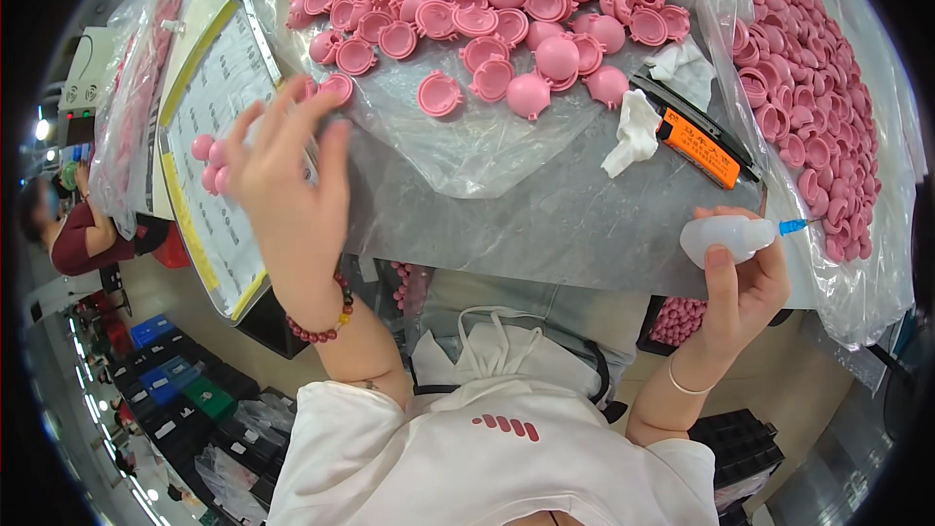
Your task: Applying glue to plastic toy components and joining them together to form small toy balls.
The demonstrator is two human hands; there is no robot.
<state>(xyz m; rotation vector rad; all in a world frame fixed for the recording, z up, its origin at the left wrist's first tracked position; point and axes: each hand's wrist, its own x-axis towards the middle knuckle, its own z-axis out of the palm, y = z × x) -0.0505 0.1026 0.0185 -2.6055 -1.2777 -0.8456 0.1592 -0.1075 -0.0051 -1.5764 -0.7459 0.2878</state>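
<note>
Over the grey table [545, 224], the left hand [287, 180] is held with fingers spread, empty, just beside pink balls [207, 164] on the clipboard [209, 88]. A small white squeeze bottle [726, 237] with a blue needle tip is gripped by the right hand [745, 282], near the bagged pink shells [818, 97].

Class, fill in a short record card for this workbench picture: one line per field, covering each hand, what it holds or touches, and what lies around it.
Left hand: fingers spread, palm down over small pink round plastic pieces beside a yellow-edged printed sheet
Right hand: gripping a small white squeeze bottle with a blue needle tip
Work surface: grey table
Centre: heap of pink plastic half-shells on clear plastic film
Right side: bag of more pink shells
Nearby: orange-and-black flat tool, crumpled white cloth
</note>
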